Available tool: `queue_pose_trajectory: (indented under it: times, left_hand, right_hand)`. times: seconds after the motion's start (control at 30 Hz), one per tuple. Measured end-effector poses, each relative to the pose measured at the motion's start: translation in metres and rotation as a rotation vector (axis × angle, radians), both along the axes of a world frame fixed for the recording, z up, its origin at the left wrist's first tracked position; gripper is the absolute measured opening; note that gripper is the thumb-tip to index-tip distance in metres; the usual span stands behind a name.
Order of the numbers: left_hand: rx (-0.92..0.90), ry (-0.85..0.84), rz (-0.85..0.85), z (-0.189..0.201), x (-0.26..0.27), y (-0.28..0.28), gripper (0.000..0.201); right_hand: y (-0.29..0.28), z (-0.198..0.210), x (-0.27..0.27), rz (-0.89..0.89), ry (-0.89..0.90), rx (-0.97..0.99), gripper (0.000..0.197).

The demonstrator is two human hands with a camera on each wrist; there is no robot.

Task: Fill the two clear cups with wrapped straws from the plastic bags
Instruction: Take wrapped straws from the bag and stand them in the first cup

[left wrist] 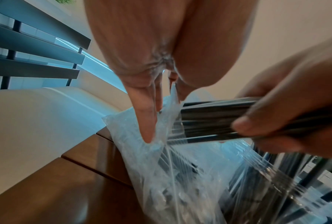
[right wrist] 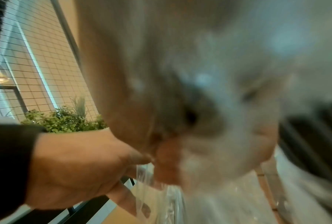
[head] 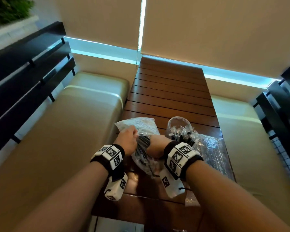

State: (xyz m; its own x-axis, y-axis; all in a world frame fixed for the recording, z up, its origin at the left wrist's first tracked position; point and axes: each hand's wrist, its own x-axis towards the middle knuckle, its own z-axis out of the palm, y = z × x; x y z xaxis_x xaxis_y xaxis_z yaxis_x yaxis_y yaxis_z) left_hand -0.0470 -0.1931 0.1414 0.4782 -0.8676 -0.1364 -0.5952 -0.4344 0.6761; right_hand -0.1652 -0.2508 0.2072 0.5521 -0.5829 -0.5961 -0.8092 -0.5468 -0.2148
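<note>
Black wrapped straws (left wrist: 215, 119) in my right hand (left wrist: 287, 106) form a tight bundle, long axis running crosswise in my left wrist view, free ends aimed at the left hand (left wrist: 142, 63). My right fingers curl firmly round them. My left pinches the mouth of the clear plastic bag (head: 137, 129) that lies on the wooden slat table (head: 171, 91). Beyond it one clear cup (head: 178, 124) stands, another straw-packed cup (head: 182, 136) just in front, a second bag (head: 211, 153) beside.
</note>
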Motion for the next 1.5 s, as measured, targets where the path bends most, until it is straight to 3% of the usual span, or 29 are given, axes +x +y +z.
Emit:
queue_pose_trajectory:
  times: [0.13, 0.37, 0.47, 0.6, 0.7, 0.77, 0.87, 0.93, 1.0, 1.1, 1.2, 1.27, 1.33, 1.4, 1.5]
  left_hand:
    - [-0.009, -0.028, 0.049, -0.002, -0.004, -0.011, 0.01]
    - [0.032, -0.098, 0.074, -0.003, -0.007, -0.03, 0.009]
    - [0.066, -0.165, 0.027, -0.005, -0.009, -0.032, 0.006]
    - [0.173, -0.127, -0.028, -0.006, -0.021, -0.026, 0.004]
    - [0.083, -0.098, -0.032, 0.008, -0.028, -0.02, 0.024]
    - [-0.146, 0.091, -0.026, 0.034, -0.036, -0.017, 0.024]
    - [-0.365, 0.703, -0.098, 0.084, -0.05, -0.01, 0.02]
    - [-0.45, 0.95, -0.069, 0.105, -0.054, -0.009, 0.034]
    - [-0.506, 1.045, 0.066, 0.12, -0.055, -0.014, 0.047]
    - [-0.559, 1.066, 0.345, 0.136, -0.058, -0.023, 0.035]
    - [-0.66, 0.91, 0.424, 0.146, -0.055, -0.024, 0.029]
    - [-0.697, 0.659, 0.382, 0.147, -0.051, -0.019, 0.031]
    - [-0.685, 0.36, 0.318, 0.144, -0.044, -0.013, 0.039]
    - [-0.585, 0.085, 0.245, 0.14, -0.042, -0.009, 0.038]
    - [-0.538, -0.054, 0.112, 0.131, -0.05, -0.004, 0.022]
  right_hand:
    - [-0.002, 0.031, -0.033, 0.098, 0.063, -0.035, 0.024]
    - [-0.012, 0.075, -0.096, 0.073, 0.028, -0.048, 0.027]
    - [-0.019, 0.087, -0.112, 0.008, -0.076, -0.003, 0.023]
    - [-0.027, 0.095, -0.122, -0.103, -0.242, 0.109, 0.025]
    - [-0.027, 0.088, -0.119, -0.104, -0.461, 0.091, 0.025]
    - [-0.025, 0.074, -0.11, -0.055, -0.58, -0.056, 0.025]
    - [-0.019, 0.047, -0.091, 0.012, -0.743, -0.221, 0.022]
    - [-0.014, 0.035, -0.076, 0.029, -0.817, -0.288, 0.029]
    - [-0.009, 0.028, -0.062, 0.037, -0.845, -0.326, 0.04]
    - [-0.003, 0.03, -0.044, 0.081, -0.867, -0.279, 0.058]
    - [-0.007, 0.044, -0.043, 0.199, -0.858, -0.244, 0.066]
    - [-0.014, 0.063, -0.052, 0.224, -0.898, -0.317, 0.051]
    - [-0.021, 0.091, -0.06, 0.105, -1.132, -0.355, 0.033]
    - [-0.027, 0.127, -0.064, -0.049, -1.404, -0.418, 0.028]
    - [-0.023, 0.172, -0.061, -0.039, -1.492, -0.42, 0.037]
